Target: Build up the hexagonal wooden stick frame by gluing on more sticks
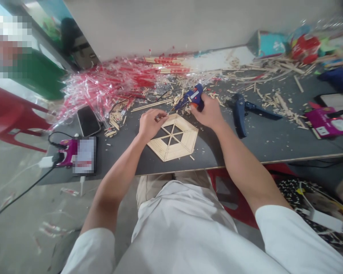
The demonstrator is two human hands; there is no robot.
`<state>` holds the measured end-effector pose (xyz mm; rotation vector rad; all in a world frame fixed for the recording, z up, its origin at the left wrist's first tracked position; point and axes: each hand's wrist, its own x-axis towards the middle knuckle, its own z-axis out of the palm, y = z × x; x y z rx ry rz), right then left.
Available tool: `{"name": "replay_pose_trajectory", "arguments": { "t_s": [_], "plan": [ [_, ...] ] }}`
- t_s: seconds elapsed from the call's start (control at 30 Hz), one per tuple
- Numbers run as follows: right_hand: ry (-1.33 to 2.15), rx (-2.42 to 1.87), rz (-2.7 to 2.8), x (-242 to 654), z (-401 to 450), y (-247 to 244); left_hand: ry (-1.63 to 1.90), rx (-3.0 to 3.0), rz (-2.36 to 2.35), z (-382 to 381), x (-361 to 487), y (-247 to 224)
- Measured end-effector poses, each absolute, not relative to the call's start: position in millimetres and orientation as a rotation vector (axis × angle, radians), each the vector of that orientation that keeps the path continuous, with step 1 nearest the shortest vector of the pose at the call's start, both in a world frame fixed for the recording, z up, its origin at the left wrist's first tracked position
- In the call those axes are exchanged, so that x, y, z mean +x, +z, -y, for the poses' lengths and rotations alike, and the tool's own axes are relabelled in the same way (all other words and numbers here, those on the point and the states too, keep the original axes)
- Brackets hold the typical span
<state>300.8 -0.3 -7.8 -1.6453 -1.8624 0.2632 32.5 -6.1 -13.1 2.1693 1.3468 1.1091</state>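
Observation:
A flat hexagonal frame of pale wooden sticks (185, 146) with crossing spokes lies on the grey table (125, 152). My right hand (210, 110) is wrapped round a blue glue gun (196, 95), whose tip points left over the frame's far edge. At the frame's upper left corner is my left hand (151, 123), its thumb and fingers pinched close to the gun's tip. Whatever those fingers hold is too small to make out.
Red and clear wrappers (111, 83) heap at the back left, with loose sticks beside them. Blue cutters (240, 114) lie right of my right hand. Phones (88, 121) and a purple power strip (66, 152) sit at left; another purple box (328, 123) is at right.

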Motion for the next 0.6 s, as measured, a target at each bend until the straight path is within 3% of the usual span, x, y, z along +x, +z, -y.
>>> {"name": "replay_pose_trajectory", "arguments": {
  "t_s": [0.6],
  "plan": [
    [0.284,-1.677,1.911,302.3,0.3,-6.6,1.091,2.184,-1.360,5.8,32.6,-13.5]
  ]
}}
